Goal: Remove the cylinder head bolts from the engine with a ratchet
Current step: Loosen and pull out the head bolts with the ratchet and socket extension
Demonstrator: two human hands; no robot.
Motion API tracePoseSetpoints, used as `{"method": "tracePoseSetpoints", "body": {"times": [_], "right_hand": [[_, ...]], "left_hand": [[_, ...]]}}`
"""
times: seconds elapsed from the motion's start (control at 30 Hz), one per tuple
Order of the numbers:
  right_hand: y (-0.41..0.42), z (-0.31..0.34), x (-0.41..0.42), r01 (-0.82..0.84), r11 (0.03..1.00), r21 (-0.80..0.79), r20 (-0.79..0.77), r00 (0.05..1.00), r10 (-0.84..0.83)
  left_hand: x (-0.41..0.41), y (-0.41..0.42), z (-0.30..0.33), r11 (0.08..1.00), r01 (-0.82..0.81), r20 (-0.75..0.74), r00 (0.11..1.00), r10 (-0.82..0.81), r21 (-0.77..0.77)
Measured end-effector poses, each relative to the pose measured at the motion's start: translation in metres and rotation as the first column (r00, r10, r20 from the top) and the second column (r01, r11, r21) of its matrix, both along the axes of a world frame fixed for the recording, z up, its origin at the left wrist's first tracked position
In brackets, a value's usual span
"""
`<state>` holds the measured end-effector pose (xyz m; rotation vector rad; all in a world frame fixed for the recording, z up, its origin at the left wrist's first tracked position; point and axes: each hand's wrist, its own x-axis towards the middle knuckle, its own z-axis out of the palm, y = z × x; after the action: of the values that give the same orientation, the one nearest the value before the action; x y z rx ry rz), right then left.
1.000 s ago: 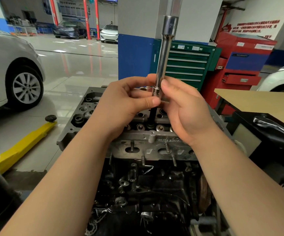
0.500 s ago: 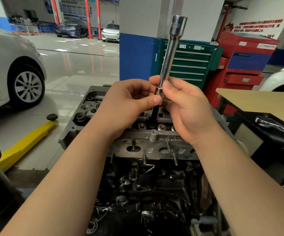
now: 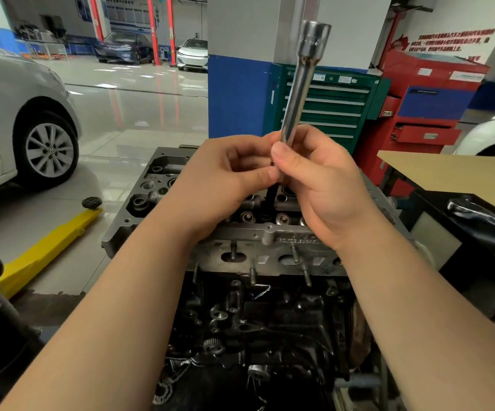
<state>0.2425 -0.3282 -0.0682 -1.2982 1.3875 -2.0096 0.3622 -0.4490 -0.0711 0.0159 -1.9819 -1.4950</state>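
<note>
A long chrome extension bar (image 3: 298, 84) stands nearly upright over the cylinder head (image 3: 258, 238), its square-drive end uppermost. My right hand (image 3: 323, 185) grips its lower end, thumb laid along the shaft. My left hand (image 3: 225, 179) pinches the same lower end from the left. A dark bolt or bit (image 3: 270, 200) hangs below the fingers, reaching down toward a hole in the head. Where the bar meets it is hidden by my fingers. A ratchet (image 3: 474, 210) lies on the black surface at the right.
The engine block (image 3: 264, 321) fills the lower middle. A yellow jack arm (image 3: 47, 250) lies on the floor at left beside a silver car (image 3: 18, 129). Green (image 3: 329, 108) and red tool cabinets (image 3: 427, 114) stand behind. A cardboard sheet (image 3: 459, 173) covers the right bench.
The extension bar and the dark piece under it have risen a little out of the head, and the bar's top leans more to the right. Both hands keep their hold.
</note>
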Motion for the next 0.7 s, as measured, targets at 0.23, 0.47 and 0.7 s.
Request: {"method": "tracePoseSetpoints", "body": {"times": [0.23, 0.47, 0.7], "right_hand": [[-0.0012, 0.001, -0.0001, -0.029, 0.999, -0.025, 0.008, 1.0, 0.029], [-0.0008, -0.001, -0.0011, 0.003, 1.0, -0.014, 0.004, 1.0, -0.002], [0.0024, 0.0003, -0.0027, -0.019, 1.0, -0.014, 0.036, 0.999, 0.019]], "left_hand": [[-0.0044, 0.006, 0.0013, 0.989, -0.145, -0.026, 0.989, 0.145, -0.021], [-0.0009, 0.008, 0.0019, 0.995, -0.081, -0.022, 0.997, 0.08, -0.053], [-0.0028, 0.0049, -0.0019, 0.987, -0.16, -0.082, 0.984, 0.161, 0.023]]}}
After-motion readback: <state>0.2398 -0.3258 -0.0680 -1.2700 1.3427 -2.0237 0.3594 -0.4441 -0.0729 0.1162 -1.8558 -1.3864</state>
